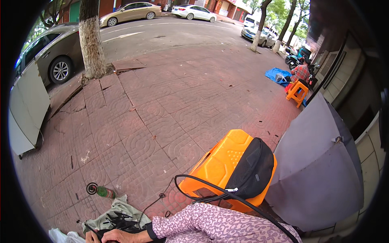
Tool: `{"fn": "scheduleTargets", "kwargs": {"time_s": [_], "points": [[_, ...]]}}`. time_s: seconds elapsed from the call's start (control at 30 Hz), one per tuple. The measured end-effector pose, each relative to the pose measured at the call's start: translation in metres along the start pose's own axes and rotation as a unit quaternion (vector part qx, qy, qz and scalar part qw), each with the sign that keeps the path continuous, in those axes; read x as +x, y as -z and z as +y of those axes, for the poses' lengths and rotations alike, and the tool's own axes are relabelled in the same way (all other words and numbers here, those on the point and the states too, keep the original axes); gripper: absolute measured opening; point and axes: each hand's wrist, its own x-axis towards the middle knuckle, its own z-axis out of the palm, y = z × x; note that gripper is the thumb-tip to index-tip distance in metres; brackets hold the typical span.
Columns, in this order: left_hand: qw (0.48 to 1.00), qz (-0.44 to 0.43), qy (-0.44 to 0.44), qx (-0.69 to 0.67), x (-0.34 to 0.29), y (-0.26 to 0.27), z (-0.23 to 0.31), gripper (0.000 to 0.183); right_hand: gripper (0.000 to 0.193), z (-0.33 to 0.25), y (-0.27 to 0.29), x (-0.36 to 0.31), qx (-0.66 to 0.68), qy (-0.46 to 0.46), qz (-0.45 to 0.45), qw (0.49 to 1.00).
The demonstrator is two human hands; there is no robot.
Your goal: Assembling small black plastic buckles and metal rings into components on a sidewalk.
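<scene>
At the lower left edge my right hand (121,236) comes out of a purple patterned sleeve (182,220) with a dark cuff. Its fingers are curled at a dark object that the frame's edge mostly cuts off. Close beside it, only the fingers of my left hand (91,237) show, bent against the same dark thing. Just beyond both hands, a grey-green cloth (97,224) lies on the paving with black strip-like pieces (121,221) on it. Past the cloth a green bottle (106,192) lies on its side, with a dark ring-shaped piece (92,188) at its end.
An orange stool (219,158) carrying a black mesh bag (251,170) stands to the right, beside a large grey umbrella (316,174). A black cable (239,198) arcs over my sleeve. White plastic (65,236) lies lower left. Farther off, a person (300,73) sits near another orange stool (298,92).
</scene>
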Motion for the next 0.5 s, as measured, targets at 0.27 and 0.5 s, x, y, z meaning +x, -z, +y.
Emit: {"fn": "scheduleTargets", "kwargs": {"time_s": [0.27, 0.5], "points": [[1.0, -0.009, 0.019, 0.006, 0.0017, 0.0008, 0.0011, 0.049, 0.026, -0.0009, 0.0011, 0.0004, -0.001, 0.003, -0.001, 1.0], [1.0, -0.009, 0.021, 0.012, 0.0015, -0.001, -0.0035, 0.049, 0.026, 0.0014, 0.0, 0.0, -0.001, 0.009, 0.004, 1.0]]}}
